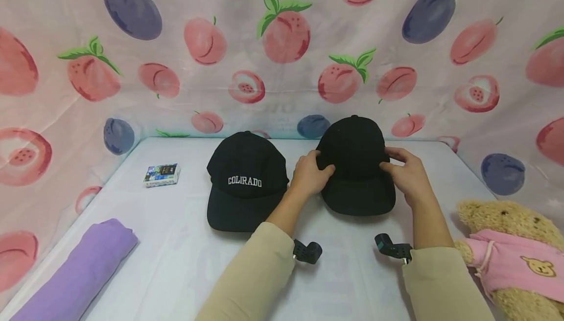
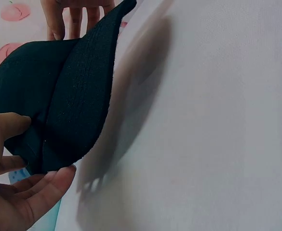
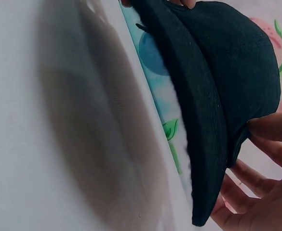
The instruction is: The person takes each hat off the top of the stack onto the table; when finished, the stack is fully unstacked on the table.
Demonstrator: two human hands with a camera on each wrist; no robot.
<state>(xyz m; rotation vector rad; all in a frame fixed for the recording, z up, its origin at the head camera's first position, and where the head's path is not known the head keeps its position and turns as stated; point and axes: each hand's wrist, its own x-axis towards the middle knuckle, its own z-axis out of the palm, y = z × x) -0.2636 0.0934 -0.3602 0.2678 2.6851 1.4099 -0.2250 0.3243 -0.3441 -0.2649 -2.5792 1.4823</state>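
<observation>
A plain black baseball cap (image 1: 354, 149) is held between both hands, its brim toward the person. My left hand (image 1: 310, 171) grips its left side, thumb on the front and fingers at the edge. On the opposite side, my right hand (image 1: 407, 174) pinches the cap, thumb in front and fingers behind. Both wrist views show the cap (image 2: 49, 91) raised off the white surface, its shadow below the brim. Just left of it sits a second black cap (image 1: 246, 164) with COLORADO in white letters, partly hidden by the left forearm.
A small colourful box (image 1: 161, 175) lies at the back left of the white table (image 1: 176, 242). A rolled purple cloth (image 1: 79, 272) is at the front left. At the right edge lies a teddy bear (image 1: 515, 257) in a pink top. A fruit-print curtain (image 1: 282, 86) hangs behind.
</observation>
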